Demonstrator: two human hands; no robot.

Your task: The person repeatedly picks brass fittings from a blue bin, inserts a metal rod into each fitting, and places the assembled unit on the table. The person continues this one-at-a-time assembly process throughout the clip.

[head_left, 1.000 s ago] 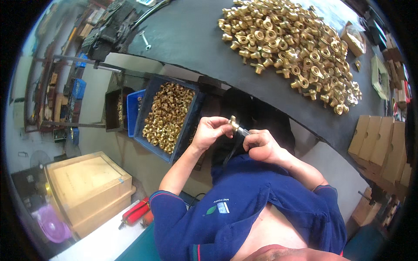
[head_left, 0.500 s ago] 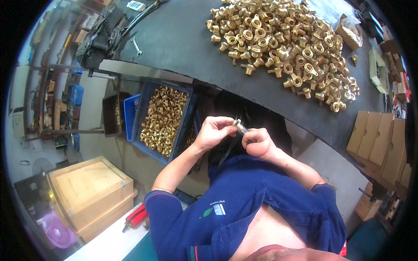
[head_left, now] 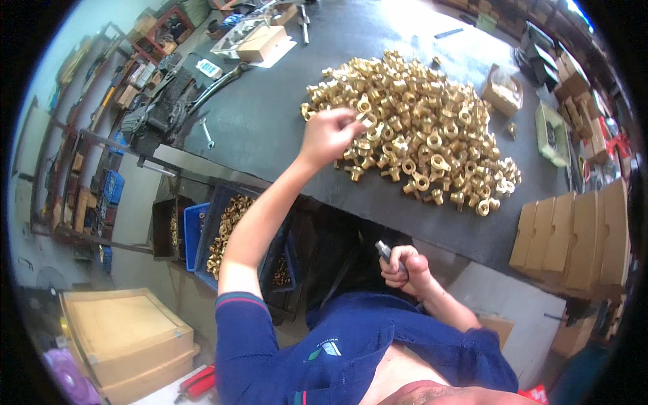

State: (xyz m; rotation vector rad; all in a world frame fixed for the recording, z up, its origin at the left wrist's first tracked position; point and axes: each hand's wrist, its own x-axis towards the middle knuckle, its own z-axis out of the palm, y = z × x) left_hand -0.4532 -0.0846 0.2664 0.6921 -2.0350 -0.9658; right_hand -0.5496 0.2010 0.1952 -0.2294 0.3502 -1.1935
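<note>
A large heap of brass fittings (head_left: 432,128), many with a flanged ring and short spout, lies on the dark workbench (head_left: 263,142). My left hand (head_left: 329,137) reaches out to the heap's near left side, its thumb and fingers pinched around a brass fitting (head_left: 366,122). Its fingertips hide part of that piece. Lower down, in front of the bench edge and close to my body, my right hand (head_left: 405,268) is wrapped round a grey metal cylindrical tool (head_left: 384,250). The tool's narrower tip points up and left, with no fitting on it.
Under the bench at left, a blue crate (head_left: 202,253) holds more brass fittings, partly behind my left forearm. A spanner (head_left: 208,133) lies on the bench's left. Cardboard boxes (head_left: 574,233) stand at right; a wooden case (head_left: 125,334) sits lower left.
My left hand has moved from the tool's tip up and forward to the heap. My right hand still grips the tool, now lower in view. The whole view has shifted toward the bench's far side.
</note>
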